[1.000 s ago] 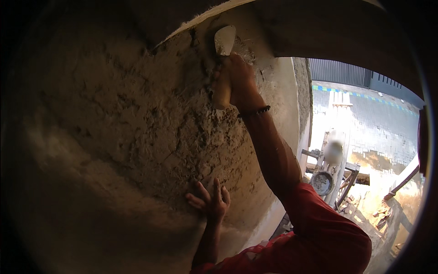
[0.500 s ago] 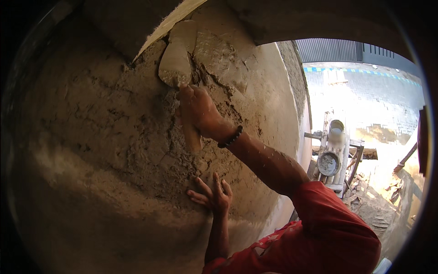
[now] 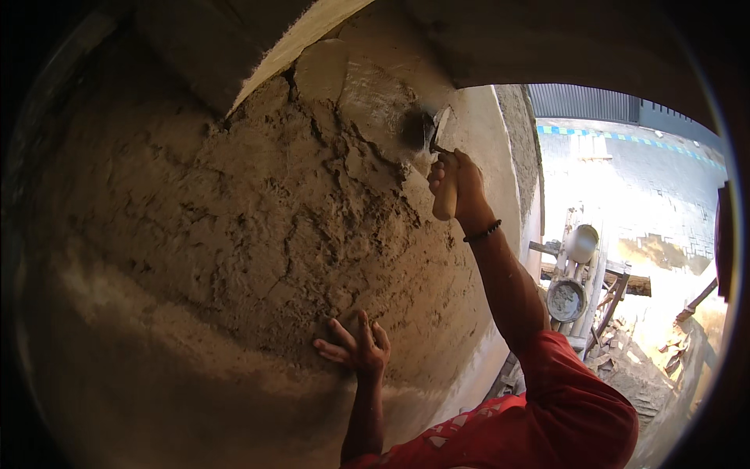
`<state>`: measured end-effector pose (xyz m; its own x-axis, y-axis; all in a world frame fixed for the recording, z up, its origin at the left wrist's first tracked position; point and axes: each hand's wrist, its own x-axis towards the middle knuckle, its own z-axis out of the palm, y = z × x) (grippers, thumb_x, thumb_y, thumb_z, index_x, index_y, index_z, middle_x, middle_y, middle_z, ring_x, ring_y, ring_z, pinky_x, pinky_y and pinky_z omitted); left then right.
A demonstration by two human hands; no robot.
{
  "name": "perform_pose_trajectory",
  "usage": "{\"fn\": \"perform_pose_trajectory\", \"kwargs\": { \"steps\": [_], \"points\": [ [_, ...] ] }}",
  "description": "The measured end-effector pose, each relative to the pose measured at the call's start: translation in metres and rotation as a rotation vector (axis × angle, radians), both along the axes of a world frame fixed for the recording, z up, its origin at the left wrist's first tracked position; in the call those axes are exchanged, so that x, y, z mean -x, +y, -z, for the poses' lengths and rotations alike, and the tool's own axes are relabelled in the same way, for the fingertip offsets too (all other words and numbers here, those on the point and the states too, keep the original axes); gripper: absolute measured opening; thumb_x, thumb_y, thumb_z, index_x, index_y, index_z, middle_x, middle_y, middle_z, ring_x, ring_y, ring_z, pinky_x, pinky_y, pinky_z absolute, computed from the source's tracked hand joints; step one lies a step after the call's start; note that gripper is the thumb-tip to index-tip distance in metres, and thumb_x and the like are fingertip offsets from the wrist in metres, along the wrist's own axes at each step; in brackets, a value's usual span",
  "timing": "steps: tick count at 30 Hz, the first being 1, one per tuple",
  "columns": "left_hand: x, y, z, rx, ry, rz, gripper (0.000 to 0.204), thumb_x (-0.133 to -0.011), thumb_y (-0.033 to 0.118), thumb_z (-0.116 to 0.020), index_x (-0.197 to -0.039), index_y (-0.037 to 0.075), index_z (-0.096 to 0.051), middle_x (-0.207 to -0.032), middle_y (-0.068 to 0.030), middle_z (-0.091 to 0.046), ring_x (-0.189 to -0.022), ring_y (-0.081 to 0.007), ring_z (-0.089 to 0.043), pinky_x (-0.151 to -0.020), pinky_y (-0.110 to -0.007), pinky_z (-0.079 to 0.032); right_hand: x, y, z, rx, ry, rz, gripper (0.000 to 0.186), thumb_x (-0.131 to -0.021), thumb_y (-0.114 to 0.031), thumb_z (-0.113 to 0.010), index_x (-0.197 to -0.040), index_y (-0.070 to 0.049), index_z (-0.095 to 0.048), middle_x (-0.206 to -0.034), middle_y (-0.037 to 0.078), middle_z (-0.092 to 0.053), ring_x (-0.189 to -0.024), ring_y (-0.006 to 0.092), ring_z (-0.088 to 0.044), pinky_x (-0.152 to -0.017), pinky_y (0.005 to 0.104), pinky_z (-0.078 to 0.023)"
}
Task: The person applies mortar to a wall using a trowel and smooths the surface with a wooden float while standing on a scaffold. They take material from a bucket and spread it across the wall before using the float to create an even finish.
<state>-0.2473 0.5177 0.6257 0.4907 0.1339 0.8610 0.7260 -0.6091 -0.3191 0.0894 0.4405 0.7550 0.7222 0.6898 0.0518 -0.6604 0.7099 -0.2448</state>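
Right hand (image 3: 467,185), upper right of centre: closed around the trowel handle (image 3: 446,198). Left hand (image 3: 366,353), lower centre: spread open, empty, against the rough wall (image 3: 234,203).

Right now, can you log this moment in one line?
right hand: gripping wooden-handled metal trowel | left hand: fingers spread at rough brown plastered wall | beyond: round grey bucket on pale planks

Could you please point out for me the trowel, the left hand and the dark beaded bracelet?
Trowel (image 3: 445,197), head view: the point lies on its handle.
Left hand (image 3: 369,356), head view: on the middle of the hand.
Dark beaded bracelet (image 3: 483,232), head view: on the middle of its visible beads.
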Motion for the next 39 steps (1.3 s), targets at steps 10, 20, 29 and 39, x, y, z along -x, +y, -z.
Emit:
{"fn": "perform_pose_trajectory", "kwargs": {
  "steps": [10, 20, 29, 39],
  "points": [
    [0.005, 0.001, -0.004, -0.006, 0.018, -0.017, 0.046, -0.094, 0.038, -0.052, -0.137, 0.023, -0.053, -0.156, -0.0254, -0.019, -0.141, -0.0579, 0.0, -0.107, -0.071, -0.004, 0.037, 0.024, -0.162, 0.035, -0.211, 0.132, 0.026, -0.099, -0.028, -0.041, -0.103, -0.004, -0.049, -0.077, 0.008, -0.053, -0.063, 0.0223, -0.056, -0.052, 0.0386, -0.052],
    [0.004, -0.003, -0.002, 0.005, 0.021, 0.004, 0.047, -0.093, 0.04, -0.052, -0.137, 0.024, -0.053, -0.157, -0.0252, -0.019, -0.141, -0.0591, 0.0, -0.107, -0.072, -0.003, 0.039, 0.044, -0.207, 0.11, -0.922, 0.323, 0.033, -0.097, -0.03, -0.049, -0.114, -0.001, -0.052, -0.088, 0.013, -0.058, -0.07, 0.0287, -0.063, -0.053, 0.044, -0.054],
    [0.001, 0.0, -0.001, -0.007, -0.005, -0.001, 0.045, -0.093, 0.038, -0.054, -0.136, 0.023, -0.055, -0.157, -0.0237, -0.019, -0.14, -0.0593, -0.001, -0.107, -0.073, -0.004, 0.025, 0.051, -0.193, 0.161, -0.919, 0.266, 0.031, -0.097, -0.027, -0.053, -0.114, -0.001, -0.05, -0.085, 0.014, -0.058, -0.069, 0.0251, -0.064, -0.053, 0.04, -0.057],
    [0.003, 0.001, -0.003, -0.033, 0.014, -0.061, 0.056, -0.093, 0.039, -0.051, -0.147, 0.026, -0.041, -0.157, -0.0246, -0.017, -0.139, -0.0617, -0.002, -0.108, -0.071, -0.005, 0.003, 0.044, -0.137, 0.136, -1.566, 0.851, 0.023, -0.096, -0.022, -0.056, -0.106, -0.001, -0.052, -0.082, 0.007, -0.058, -0.065, 0.0181, -0.063, -0.052, 0.0322, -0.056]
  ]
}}
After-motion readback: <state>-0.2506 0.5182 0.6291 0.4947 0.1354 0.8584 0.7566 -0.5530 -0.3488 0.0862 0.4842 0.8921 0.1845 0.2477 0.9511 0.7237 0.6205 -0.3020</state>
